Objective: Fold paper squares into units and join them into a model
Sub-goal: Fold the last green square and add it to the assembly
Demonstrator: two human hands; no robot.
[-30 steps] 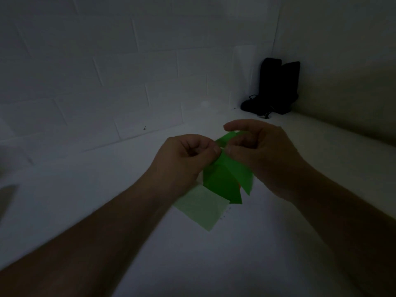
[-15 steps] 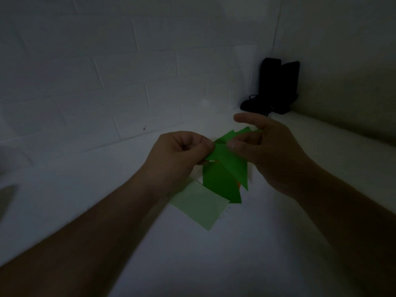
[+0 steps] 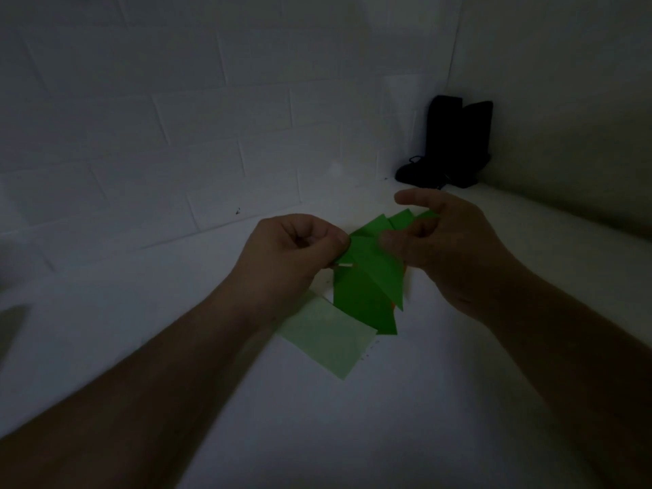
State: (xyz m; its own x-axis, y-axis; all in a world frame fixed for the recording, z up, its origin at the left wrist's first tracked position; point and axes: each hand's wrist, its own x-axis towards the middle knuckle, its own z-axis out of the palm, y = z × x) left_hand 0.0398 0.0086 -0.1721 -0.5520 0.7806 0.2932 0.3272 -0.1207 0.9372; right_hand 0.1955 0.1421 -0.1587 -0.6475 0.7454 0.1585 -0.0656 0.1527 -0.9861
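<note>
A dark green folded paper unit is held above the white surface between both hands. My left hand pinches its left corner between thumb and curled fingers. My right hand is at its right side, fingers curled and blurred, with green paper tips showing by them; whether it grips the paper is unclear. Below lies another dark green paper, and a pale green square lies flat under it. A sliver of orange paper peeks out at the green paper's right edge.
The white surface meets a white brick wall behind. A black object with a cord stands in the far right corner. The scene is dim.
The unit has opened out wider between my hands. My right hand has drawn slightly right and up, its index finger lifted off the paper. The left hand's pinch is unchanged.
</note>
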